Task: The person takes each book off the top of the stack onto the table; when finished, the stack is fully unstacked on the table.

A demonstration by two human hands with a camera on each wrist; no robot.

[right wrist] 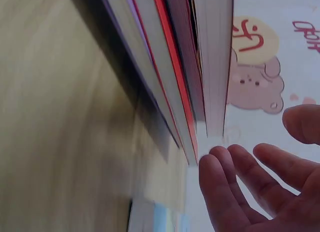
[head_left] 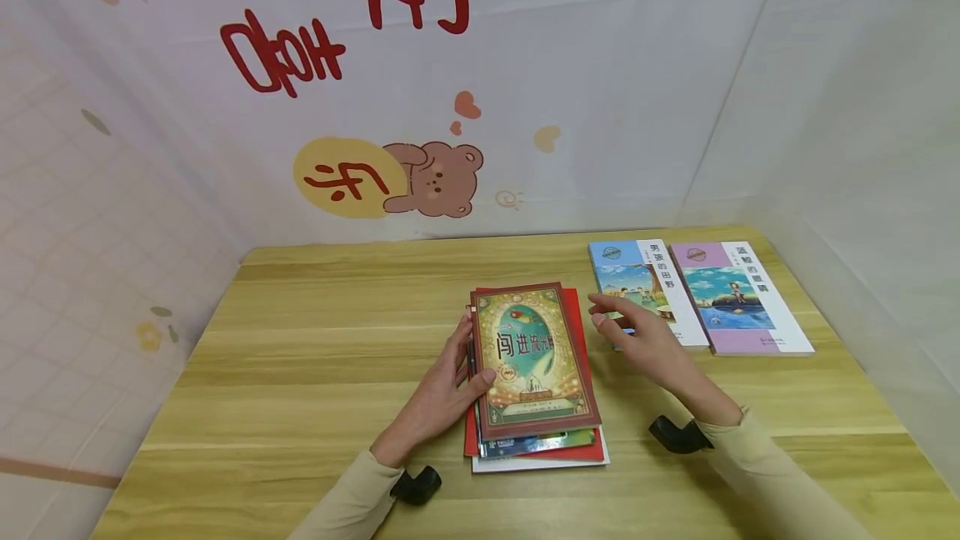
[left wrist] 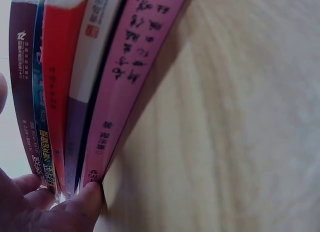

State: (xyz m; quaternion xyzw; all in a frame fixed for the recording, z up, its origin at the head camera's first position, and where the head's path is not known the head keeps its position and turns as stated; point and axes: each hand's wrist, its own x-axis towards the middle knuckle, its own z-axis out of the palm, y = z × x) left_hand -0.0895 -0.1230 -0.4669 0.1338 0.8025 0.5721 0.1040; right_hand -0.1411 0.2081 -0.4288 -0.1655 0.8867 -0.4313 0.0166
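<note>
A stack of several books lies in the middle of the table. On top is a brown-bordered book (head_left: pixel 534 357) with a green oval picture; a red book (head_left: pixel 576 311) and a white-edged book (head_left: pixel 540 467) show beneath. My left hand (head_left: pixel 435 398) rests against the stack's left side, thumb over the top cover's edge. In the left wrist view its fingertips touch the spines, among them a red spine (left wrist: pixel 57 87) and a pink spine (left wrist: pixel 122 82). To the right of the stack, my right hand (head_left: pixel 648 344) hovers with loosely bent fingers, holding nothing; the right wrist view shows it apart from the page edges (right wrist: pixel 172 67).
Two books lie side by side at the back right: a blue-and-white book (head_left: pixel 626 273), partly behind my right hand, and a pink-and-white book (head_left: pixel 738 298). A white wall cloth (head_left: pixel 622 65) with printed bear and red characters stands behind the wooden table (head_left: pixel 337 315).
</note>
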